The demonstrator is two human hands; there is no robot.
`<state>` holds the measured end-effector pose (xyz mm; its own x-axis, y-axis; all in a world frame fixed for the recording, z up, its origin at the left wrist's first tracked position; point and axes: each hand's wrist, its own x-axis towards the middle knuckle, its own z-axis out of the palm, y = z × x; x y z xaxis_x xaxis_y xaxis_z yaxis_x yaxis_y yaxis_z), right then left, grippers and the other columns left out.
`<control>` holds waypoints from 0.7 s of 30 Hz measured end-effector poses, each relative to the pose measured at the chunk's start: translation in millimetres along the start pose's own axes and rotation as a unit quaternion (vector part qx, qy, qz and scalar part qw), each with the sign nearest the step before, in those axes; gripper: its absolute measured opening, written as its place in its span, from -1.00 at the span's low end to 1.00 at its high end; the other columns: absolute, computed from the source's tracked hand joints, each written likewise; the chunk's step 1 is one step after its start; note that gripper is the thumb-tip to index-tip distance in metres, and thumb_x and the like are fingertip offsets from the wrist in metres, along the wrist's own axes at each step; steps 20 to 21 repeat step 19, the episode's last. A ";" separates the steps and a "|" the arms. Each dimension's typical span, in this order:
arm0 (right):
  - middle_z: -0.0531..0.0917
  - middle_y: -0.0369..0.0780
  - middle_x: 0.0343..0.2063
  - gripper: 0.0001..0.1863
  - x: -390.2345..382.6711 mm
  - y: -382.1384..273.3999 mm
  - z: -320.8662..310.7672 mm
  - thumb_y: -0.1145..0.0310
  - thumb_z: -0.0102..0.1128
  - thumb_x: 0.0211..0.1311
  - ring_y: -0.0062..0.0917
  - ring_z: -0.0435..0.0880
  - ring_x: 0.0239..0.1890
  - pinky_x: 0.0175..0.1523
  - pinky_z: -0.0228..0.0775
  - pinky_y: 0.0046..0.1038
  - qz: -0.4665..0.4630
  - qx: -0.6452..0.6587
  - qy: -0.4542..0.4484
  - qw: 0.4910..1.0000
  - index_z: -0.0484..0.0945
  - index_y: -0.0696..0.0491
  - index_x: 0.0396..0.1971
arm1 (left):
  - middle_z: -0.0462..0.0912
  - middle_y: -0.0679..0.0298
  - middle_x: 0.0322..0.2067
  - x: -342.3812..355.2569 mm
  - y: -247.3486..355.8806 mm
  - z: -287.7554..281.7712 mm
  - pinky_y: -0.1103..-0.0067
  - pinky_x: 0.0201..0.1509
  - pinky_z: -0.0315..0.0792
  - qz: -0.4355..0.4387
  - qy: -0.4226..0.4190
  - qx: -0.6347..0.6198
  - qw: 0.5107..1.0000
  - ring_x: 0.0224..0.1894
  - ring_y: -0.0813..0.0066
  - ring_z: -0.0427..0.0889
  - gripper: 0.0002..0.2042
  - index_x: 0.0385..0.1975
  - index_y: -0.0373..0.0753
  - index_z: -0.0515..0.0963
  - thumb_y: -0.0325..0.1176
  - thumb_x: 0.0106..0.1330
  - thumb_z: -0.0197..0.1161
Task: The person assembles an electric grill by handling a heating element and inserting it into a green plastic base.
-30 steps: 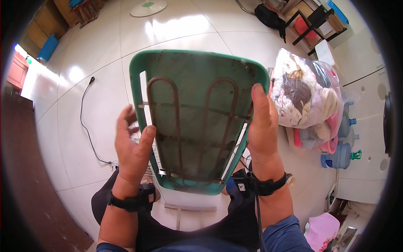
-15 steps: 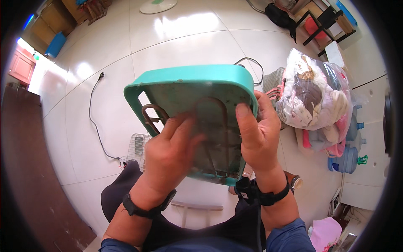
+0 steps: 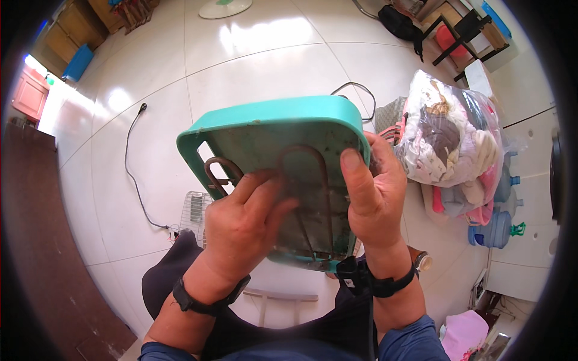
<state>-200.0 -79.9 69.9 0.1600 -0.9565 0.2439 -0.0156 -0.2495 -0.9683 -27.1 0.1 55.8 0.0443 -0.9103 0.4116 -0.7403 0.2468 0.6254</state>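
Observation:
A teal plastic casing (image 3: 277, 110), a shallow open box with rounded corners and a grimy inside, is tilted in front of me above my lap. Bent brown heating tubes (image 3: 329, 204) run through it in U shapes. Round its right wall closes my right hand (image 3: 378, 198), thumb on the inner side and fingers behind. Inside the casing, at its left-middle, my left hand (image 3: 238, 222) has bent fingers near the tubes. Its fingertips are blurred, so whether it pinches anything does not show.
A wire grille (image 3: 194, 210) lies on the floor at the left, near a black power cord (image 3: 129, 162). At the right are a clear bag of clothes (image 3: 448, 132) and blue water jugs (image 3: 497, 228). A brown wooden panel (image 3: 54, 253) stands far left.
My left fingers have shifted slightly inside the casing, still blurred at the tips. The right hand keeps its grip on the casing, which has barely moved.

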 end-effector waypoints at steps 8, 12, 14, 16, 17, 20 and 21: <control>0.68 -0.19 -0.27 -0.62 0.1 2.0 0.9 0.23 0.32 0.29 -0.60 0.61 -0.23 -0.08 0.46 -0.55 0.005 0.029 0.004 1.000 0.56 0.25 -0.11 | 0.65 0.13 -0.23 -0.3 -3.7 -1.6 0.43 -0.39 0.55 0.020 -0.003 -0.008 1.000 -0.40 0.15 0.68 -0.73 -0.21 -0.30 0.58 -0.45 0.11 0.46; 0.68 -0.20 -0.28 -0.62 3.0 -0.4 -2.6 0.23 0.33 0.28 -0.60 0.61 -0.23 -0.07 0.46 -0.55 0.010 0.020 -0.004 1.000 0.57 0.25 -0.12 | 0.65 0.21 -0.25 0.3 -2.6 0.0 0.42 -0.43 0.55 0.018 -0.005 -0.007 1.000 -0.44 0.16 0.68 -0.76 -0.24 -0.23 0.58 -0.40 0.12 0.45; 0.69 -0.20 -0.28 -0.62 3.0 -0.4 -1.2 0.23 0.33 0.28 -0.60 0.62 -0.24 -0.08 0.46 -0.55 0.012 0.018 -0.010 1.000 0.57 0.25 -0.12 | 0.65 0.21 -0.25 -1.2 -5.6 -0.8 0.42 -0.43 0.55 0.016 -0.009 -0.004 1.000 -0.44 0.15 0.68 -0.76 -0.24 -0.23 0.58 -0.40 0.12 0.45; 0.68 -0.20 -0.28 -0.61 1.2 -4.2 -1.5 0.22 0.34 0.27 -0.60 0.62 -0.24 -0.07 0.46 -0.55 0.027 -0.006 -0.023 0.999 0.57 0.25 -0.11 | 0.64 0.20 -0.24 -3.5 -8.2 -0.2 0.41 -0.43 0.55 0.012 -0.005 -0.012 1.000 -0.43 0.15 0.68 -0.76 -0.22 -0.21 0.58 -0.40 0.13 0.45; 0.68 -0.20 -0.28 -0.61 0.3 -4.6 -0.7 0.22 0.34 0.27 -0.60 0.62 -0.24 -0.07 0.46 -0.55 0.026 -0.006 -0.024 0.999 0.57 0.25 -0.11 | 0.64 0.20 -0.24 -4.9 -8.2 0.7 0.41 -0.43 0.55 0.011 -0.004 -0.011 1.000 -0.43 0.15 0.68 -0.76 -0.22 -0.21 0.58 -0.40 0.13 0.45; 0.68 -0.20 -0.27 -0.58 -0.1 -5.3 2.5 0.23 0.34 0.27 -0.60 0.61 -0.21 -0.05 0.45 -0.55 0.007 -0.011 -0.024 1.000 0.55 0.25 -0.05 | 0.64 0.19 -0.21 -6.5 -5.6 5.3 0.42 -0.41 0.56 -0.033 0.015 -0.030 0.999 -0.38 0.14 0.68 -0.76 -0.20 -0.18 0.58 -0.41 0.14 0.44; 0.68 -0.20 -0.27 -0.58 -0.1 -5.3 2.5 0.23 0.34 0.27 -0.60 0.61 -0.21 -0.05 0.45 -0.55 0.007 -0.011 -0.024 1.000 0.55 0.25 -0.05 | 0.64 0.19 -0.21 -6.5 -5.6 5.3 0.42 -0.41 0.56 -0.033 0.015 -0.030 0.999 -0.38 0.14 0.68 -0.76 -0.20 -0.18 0.58 -0.41 0.14 0.44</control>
